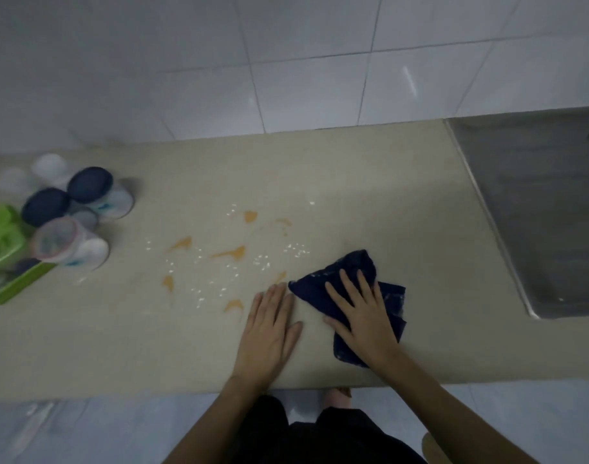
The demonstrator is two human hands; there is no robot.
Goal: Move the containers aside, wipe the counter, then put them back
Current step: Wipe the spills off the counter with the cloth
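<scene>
A: Where's the cloth?

B: The crumpled dark navy rag (350, 296) lies on the beige stone counter (370, 202), near its front edge, right of the mess. The right hand (360, 316) is flat on top of it, fingers spread, pressing down rather than clutching.

A: And the other hand?

B: The left hand (269, 329) rests palm down on the bare counter just beside the rag, fingers extended and together, holding nothing.

A: What's the mess?

B: Orange smears (231, 252) and scattered white crumbs (296, 249), spread across the middle of the counter to the left of both hands.

A: The containers?

B: The cluster of round plastic tubs (75, 216) sits well apart at the far left, some with dark blue lids, one with a clear lid, two white ones behind. They're blurred. A bright green plastic box (2, 239) touches them at the left edge.

A: Anything to the right?

B: A stainless steel sink (537, 212) set into the counter, against the white tiled wall (286, 61)
</scene>
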